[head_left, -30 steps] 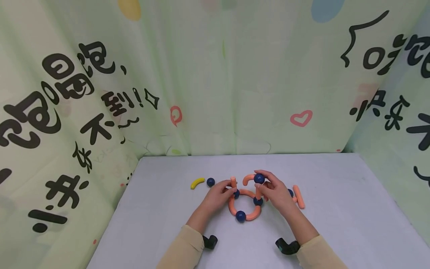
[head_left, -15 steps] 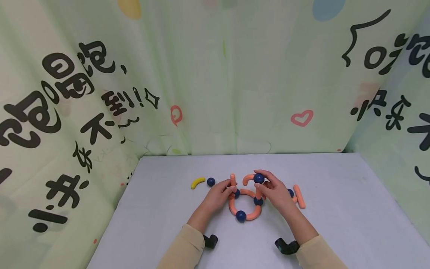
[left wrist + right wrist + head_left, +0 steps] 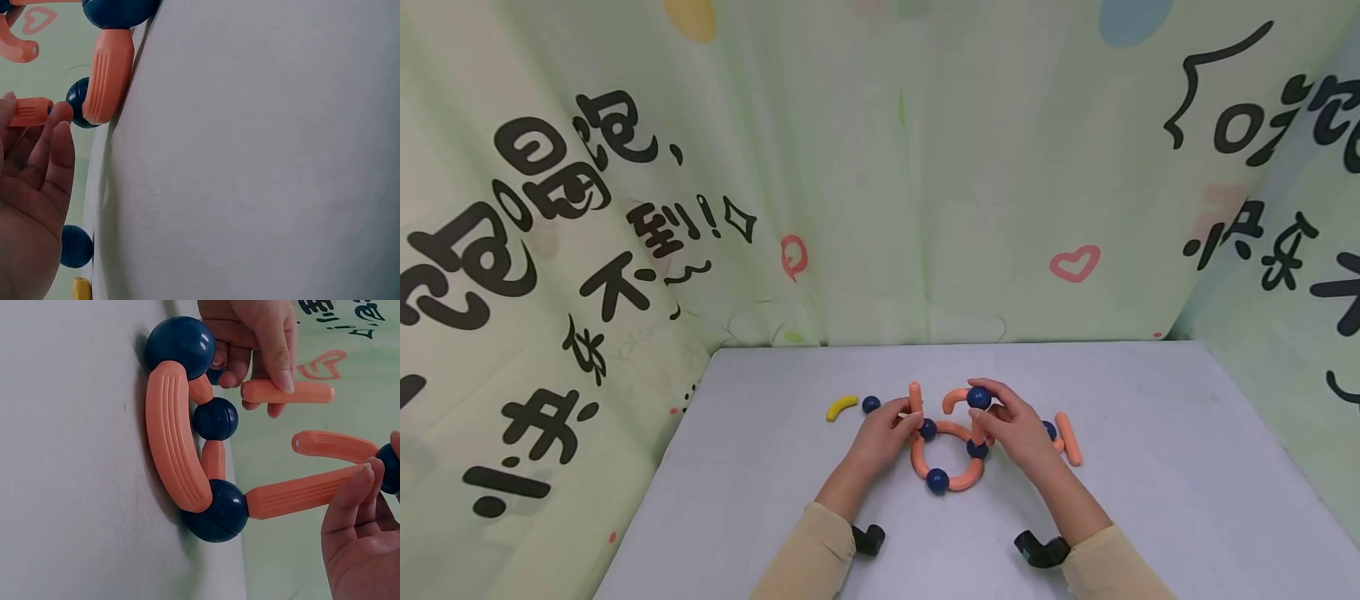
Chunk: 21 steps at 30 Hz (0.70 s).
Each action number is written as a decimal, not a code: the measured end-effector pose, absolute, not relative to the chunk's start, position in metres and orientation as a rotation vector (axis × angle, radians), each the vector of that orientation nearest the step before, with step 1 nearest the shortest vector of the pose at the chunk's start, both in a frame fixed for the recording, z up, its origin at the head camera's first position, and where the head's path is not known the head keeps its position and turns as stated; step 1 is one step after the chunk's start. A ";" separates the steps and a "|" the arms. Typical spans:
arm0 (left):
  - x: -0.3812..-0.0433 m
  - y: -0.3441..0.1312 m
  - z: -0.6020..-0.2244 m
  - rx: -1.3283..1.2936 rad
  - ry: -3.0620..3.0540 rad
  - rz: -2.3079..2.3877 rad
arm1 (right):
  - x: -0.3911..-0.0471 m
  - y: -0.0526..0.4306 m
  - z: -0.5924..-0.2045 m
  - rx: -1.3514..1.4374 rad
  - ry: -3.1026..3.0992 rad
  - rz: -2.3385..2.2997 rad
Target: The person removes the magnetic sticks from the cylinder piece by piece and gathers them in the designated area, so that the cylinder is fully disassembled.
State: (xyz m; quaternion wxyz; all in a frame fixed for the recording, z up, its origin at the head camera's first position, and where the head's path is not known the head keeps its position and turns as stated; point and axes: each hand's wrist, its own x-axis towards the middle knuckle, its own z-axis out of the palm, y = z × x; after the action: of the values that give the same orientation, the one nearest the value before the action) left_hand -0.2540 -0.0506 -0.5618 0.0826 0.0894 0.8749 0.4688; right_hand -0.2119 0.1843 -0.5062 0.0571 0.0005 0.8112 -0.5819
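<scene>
A ring of curved orange rods (image 3: 966,478) and blue balls (image 3: 937,481) lies on the table. My left hand (image 3: 883,433) pinches a straight orange rod (image 3: 303,392), held upright just above the ring's left ball (image 3: 928,429); the left wrist view shows a gap between them. My right hand (image 3: 1018,425) pinches another upright rod (image 3: 300,490), whose lower end joins the ring's right ball (image 3: 219,512). Atop that rod sits a blue ball (image 3: 979,398), from which a curved orange rod (image 3: 954,400) sticks out to the left, its far end free.
Left of the ring lie a yellow curved rod (image 3: 842,407) and a loose blue ball (image 3: 871,405). Beyond my right hand are a straight orange rod (image 3: 1068,438) and a partly hidden blue ball (image 3: 1049,430). A printed curtain (image 3: 880,208) hangs behind the white table (image 3: 1187,500).
My left hand has moved slightly up and left with its rod, and the rod has come away from the ring's left ball. The right hand stays in place.
</scene>
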 end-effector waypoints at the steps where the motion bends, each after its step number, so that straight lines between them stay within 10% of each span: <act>1: -0.255 -0.051 -0.562 0.252 2.626 1.405 | -0.212 0.184 -0.506 0.002 2.460 -1.761; 21: -0.260 -0.078 -0.570 0.137 2.734 1.396 | -0.213 0.188 -0.510 -0.021 2.503 -1.730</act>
State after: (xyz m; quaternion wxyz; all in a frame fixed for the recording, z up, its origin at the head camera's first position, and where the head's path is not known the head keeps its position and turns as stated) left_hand -0.2598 -0.0775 -0.5703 0.0345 0.0446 0.8892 0.4540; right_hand -0.2135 0.1878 -0.5100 0.0496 -0.0070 0.8216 -0.5678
